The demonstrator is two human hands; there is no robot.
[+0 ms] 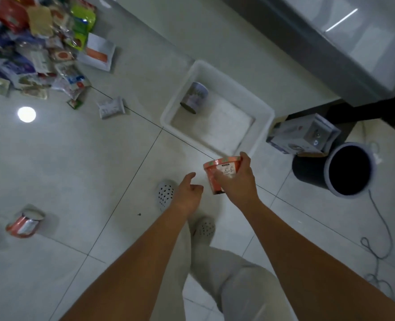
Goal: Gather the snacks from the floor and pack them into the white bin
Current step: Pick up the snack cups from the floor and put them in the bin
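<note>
- Right hand (237,184): fingers and thumb curled around an orange tub (217,169), held in the air just short of the near edge of the white bin (180,89).
- Left hand (188,193): holds nothing, fingers loosely bent, beside the tub.
- White bin on the floor, centre; a purple can (195,96) lies on its side inside at the far-left end.
- Snack pile (36,42) on the floor, far left; one white packet (111,107) lies between pile and bin.
- Orange can (25,224) on the floor, near left.
- Black pail (349,169) and a box (303,135) right of the bin.
</note>
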